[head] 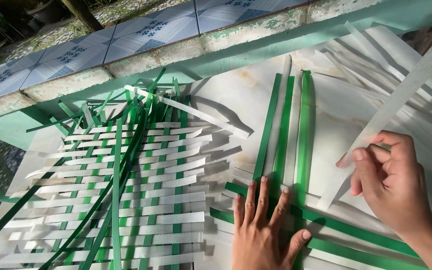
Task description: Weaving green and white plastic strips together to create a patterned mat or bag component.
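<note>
Hands at work on plastic strap weaving, seen from above on a pale desk (236, 90) lit by strong sun. The left hand (263, 225) lies flat near the desk's near edge, palm down, fingers spread slightly, pressing on the crossing where upright green strips (282, 125) meet green strips (356, 232) that run slantwise toward the near right corner. The fingertips rest on the lower ends of the upright strips, which stretch away toward the far edge with a white strip (282, 95) lying between them.

The right hand (391, 180) sits toward the right edge, raised a little above the surface, thumb and fingers pinching a long white textured strap (406, 85). The strap rises on a slant from the hand toward the far right corner, and its lower end reaches down past the hand toward the slanting green strips.

On the left half of the desk lies a woven mat (136, 200) of white bands running across and green bands running lengthwise, with loose green ends fanning out at its far side and a loose white strip lying slantwise over them. More white strips (376, 55) are spread loosely near the far right corner. Beyond the far edge runs a green painted ledge (216, 55) topped with blue and white patterned tiles (146, 30).
</note>
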